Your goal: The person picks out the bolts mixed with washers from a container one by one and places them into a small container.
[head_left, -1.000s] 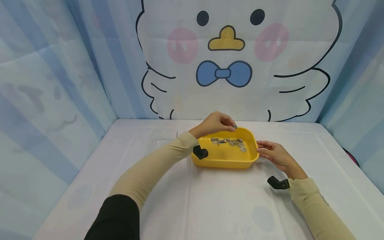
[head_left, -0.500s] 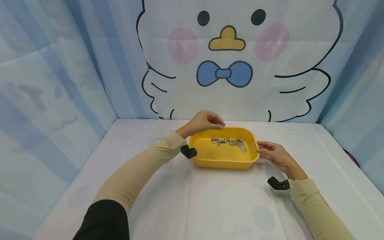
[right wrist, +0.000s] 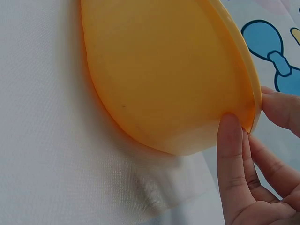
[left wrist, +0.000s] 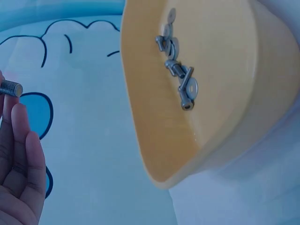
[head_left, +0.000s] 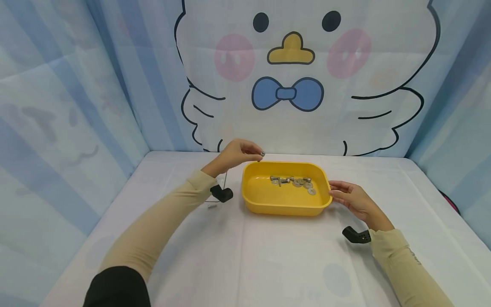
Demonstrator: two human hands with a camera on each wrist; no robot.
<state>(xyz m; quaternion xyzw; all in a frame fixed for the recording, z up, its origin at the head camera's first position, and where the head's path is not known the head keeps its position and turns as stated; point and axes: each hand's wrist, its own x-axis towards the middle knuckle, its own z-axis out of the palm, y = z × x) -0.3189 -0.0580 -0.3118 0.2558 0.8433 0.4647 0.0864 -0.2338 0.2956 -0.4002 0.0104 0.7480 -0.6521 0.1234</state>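
Observation:
My left hand (head_left: 234, 155) is raised past the far left corner of a yellow plastic tray (head_left: 284, 210). Its fingertips pinch a small metal bolt (left wrist: 11, 88), whose threaded end sticks out in the left wrist view. At the tray's right end, my right hand (head_left: 354, 200) holds the rim between thumb and fingers. The right wrist view shows its fingertips (right wrist: 230, 124) against the tray's outer wall. Inside the tray lie several metal bolts (head_left: 284, 181) and several flat washers (head_left: 312, 191), grouped toward the far side.
Left of the tray, a clear thin-edged thing (head_left: 225, 179) lies mostly hidden behind the left wrist. Close by is a small grey metal piece (head_left: 212, 207) on the white tablecloth (head_left: 284, 264). A printed curtain (head_left: 287, 132) stands behind the table.
My left hand has moved left, from over the tray to beyond its left end, carrying the bolt. The small metal piece has come into view. The right hand and tray stay put.

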